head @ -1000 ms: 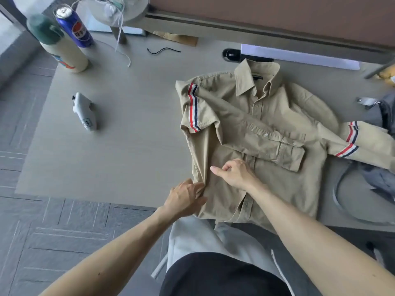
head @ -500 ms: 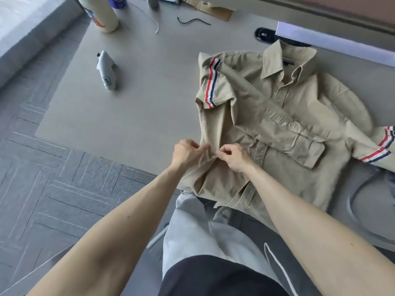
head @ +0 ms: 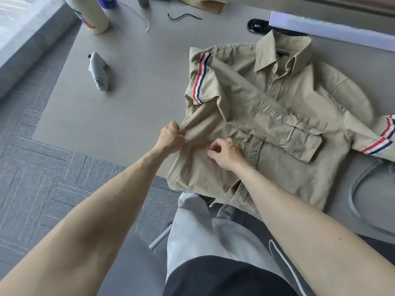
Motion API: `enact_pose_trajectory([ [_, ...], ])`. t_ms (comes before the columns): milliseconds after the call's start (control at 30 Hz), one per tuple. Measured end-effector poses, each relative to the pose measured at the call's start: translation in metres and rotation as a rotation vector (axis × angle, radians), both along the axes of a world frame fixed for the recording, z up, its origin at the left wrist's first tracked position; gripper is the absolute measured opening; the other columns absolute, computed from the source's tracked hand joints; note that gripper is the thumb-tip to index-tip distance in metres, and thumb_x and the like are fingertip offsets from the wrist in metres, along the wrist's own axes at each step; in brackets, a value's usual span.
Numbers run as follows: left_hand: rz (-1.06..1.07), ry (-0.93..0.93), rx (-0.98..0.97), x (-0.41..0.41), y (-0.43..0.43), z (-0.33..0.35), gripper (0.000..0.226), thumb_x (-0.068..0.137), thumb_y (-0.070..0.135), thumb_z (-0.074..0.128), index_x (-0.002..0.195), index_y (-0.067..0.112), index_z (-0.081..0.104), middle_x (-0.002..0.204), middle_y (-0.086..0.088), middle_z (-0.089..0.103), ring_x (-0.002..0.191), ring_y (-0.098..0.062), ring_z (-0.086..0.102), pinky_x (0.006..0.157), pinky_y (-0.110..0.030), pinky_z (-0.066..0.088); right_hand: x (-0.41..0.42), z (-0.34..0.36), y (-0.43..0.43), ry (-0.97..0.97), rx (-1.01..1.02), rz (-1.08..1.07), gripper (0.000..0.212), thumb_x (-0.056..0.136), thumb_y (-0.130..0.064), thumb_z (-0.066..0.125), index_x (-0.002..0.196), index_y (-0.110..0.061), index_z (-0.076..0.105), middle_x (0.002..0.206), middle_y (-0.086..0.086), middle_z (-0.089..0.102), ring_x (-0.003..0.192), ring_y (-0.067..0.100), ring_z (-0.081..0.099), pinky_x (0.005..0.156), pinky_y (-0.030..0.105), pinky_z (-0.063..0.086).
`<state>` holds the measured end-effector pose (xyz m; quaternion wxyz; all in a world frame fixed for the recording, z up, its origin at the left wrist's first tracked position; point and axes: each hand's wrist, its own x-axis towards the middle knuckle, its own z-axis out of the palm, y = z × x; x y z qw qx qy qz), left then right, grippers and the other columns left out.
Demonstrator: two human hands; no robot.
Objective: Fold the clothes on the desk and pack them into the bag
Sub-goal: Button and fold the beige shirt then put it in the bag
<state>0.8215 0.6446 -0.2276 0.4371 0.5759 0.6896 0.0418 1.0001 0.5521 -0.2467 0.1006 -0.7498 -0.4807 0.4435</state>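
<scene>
A khaki shirt with red, white and navy sleeve stripes lies face up on the grey desk, collar at the far side. Its left sleeve is folded across the chest; the other sleeve stretches out to the right. The hem hangs over the desk's near edge. My left hand pinches the shirt's left side edge. My right hand rests on the lower front with fingers curled, thumb and forefinger close together; whether they pinch cloth is unclear. A grey strap, perhaps the bag's, curves at the right.
A white handheld device lies on the desk's left part. A cream bottle, a white cord, a black cable and a black puck sit along the far edge. Grey carpet floor lies left of the desk.
The view shifted down and left. My hands have moved apart: the left pulls the shirt's side edge outward to the left, the right slid slightly right on the front.
</scene>
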Motion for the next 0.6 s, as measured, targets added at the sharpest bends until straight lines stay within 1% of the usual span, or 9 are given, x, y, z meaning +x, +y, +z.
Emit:
enact_pose_trajectory([
  [67, 0.037, -0.014, 0.018, 0.002, -0.006, -0.004, 0.012, 0.099, 0.022, 0.051, 0.1, 0.01, 0.052, 0.102, -0.011, 0.057, 0.095, -0.029, 0.055, 0.072, -0.031, 0.039, 0.003, 0.0, 0.003, -0.009, -0.019, 0.017, 0.021, 0.084, -0.042, 0.068, 0.099, -0.028, 0.067, 0.116, 0.01, 0.053, 0.113, 0.03, 0.053, 0.105, 0.038, 0.04],
  [100, 0.077, -0.044, 0.005, 0.003, -0.009, -0.007, 0.018, 0.097, 0.027, 0.057, 0.1, 0.01, 0.054, 0.101, -0.008, 0.059, 0.093, -0.026, 0.056, 0.072, -0.03, 0.04, 0.003, -0.001, 0.004, -0.017, -0.031, 0.028, 0.024, 0.084, -0.045, 0.068, 0.101, -0.028, 0.067, 0.116, 0.01, 0.053, 0.114, 0.03, 0.053, 0.105, 0.039, 0.04],
  [167, 0.134, -0.13, -0.102, 0.001, -0.017, -0.008, 0.027, 0.086, 0.036, 0.072, 0.095, 0.013, 0.061, 0.09, -0.001, 0.065, 0.079, -0.017, 0.061, 0.063, -0.027, 0.047, 0.004, -0.002, 0.007, -0.03, -0.044, 0.047, 0.028, 0.084, -0.048, 0.067, 0.104, -0.029, 0.067, 0.118, 0.012, 0.054, 0.116, 0.031, 0.052, 0.105, 0.039, 0.04],
  [233, 0.056, -0.184, -0.271, -0.008, -0.025, -0.007, 0.027, 0.079, 0.031, 0.08, 0.092, 0.012, 0.066, 0.077, 0.001, 0.064, 0.066, -0.013, 0.058, 0.053, -0.023, 0.046, 0.005, -0.002, 0.009, -0.03, -0.039, 0.053, 0.028, 0.083, -0.048, 0.067, 0.103, -0.029, 0.067, 0.116, 0.013, 0.055, 0.115, 0.031, 0.053, 0.105, 0.039, 0.041],
  [300, -0.095, -0.16, -0.356, -0.02, -0.031, -0.01, 0.03, 0.077, 0.024, 0.081, 0.094, 0.001, 0.069, 0.074, -0.001, 0.06, 0.066, -0.014, 0.054, 0.052, -0.023, 0.043, 0.006, -0.003, 0.009, -0.028, -0.038, 0.053, 0.023, 0.083, -0.047, 0.067, 0.099, -0.03, 0.067, 0.114, 0.013, 0.056, 0.115, 0.03, 0.052, 0.105, 0.038, 0.04],
  [367, -0.141, -0.123, -0.288, -0.027, -0.035, -0.014, 0.03, 0.075, 0.023, 0.079, 0.089, -0.002, 0.069, 0.072, -0.002, 0.059, 0.068, -0.016, 0.052, 0.056, -0.027, 0.038, 0.007, -0.003, 0.009, -0.019, -0.037, 0.057, 0.019, 0.083, -0.045, 0.068, 0.097, -0.031, 0.067, 0.114, 0.011, 0.056, 0.114, 0.028, 0.053, 0.105, 0.036, 0.04],
  [467, -0.105, -0.068, -0.111, -0.028, -0.043, -0.016, 0.018, 0.081, 0.023, 0.075, 0.076, 0.011, 0.063, 0.079, -0.005, 0.068, 0.071, -0.019, 0.058, 0.059, -0.03, 0.04, 0.011, -0.004, 0.009, -0.001, -0.029, 0.056, 0.018, 0.084, -0.04, 0.068, 0.097, -0.028, 0.068, 0.11, 0.008, 0.056, 0.11, 0.023, 0.054, 0.1, 0.03, 0.041],
  [500, -0.079, -0.042, -0.067, -0.031, -0.048, -0.018, 0.019, 0.085, 0.026, 0.073, 0.077, 0.014, 0.06, 0.083, -0.007, 0.069, 0.073, -0.02, 0.06, 0.06, -0.03, 0.041, 0.011, -0.004, 0.009, -0.004, -0.025, 0.065, 0.018, 0.084, -0.039, 0.068, 0.098, -0.027, 0.068, 0.108, 0.008, 0.056, 0.11, 0.023, 0.054, 0.1, 0.03, 0.041],
  [600, 0.006, 0.066, 0.014, -0.046, -0.062, -0.02, 0.016, 0.095, 0.026, 0.058, 0.091, 0.011, 0.06, 0.09, -0.01, 0.068, 0.083, -0.029, 0.062, 0.067, -0.033, 0.043, 0.011, -0.004, 0.01, -0.01, -0.016, 0.082, 0.011, 0.083, -0.038, 0.068, 0.091, -0.03, 0.066, 0.104, 0.008, 0.059, 0.11, 0.024, 0.055, 0.1, 0.033, 0.042],
])
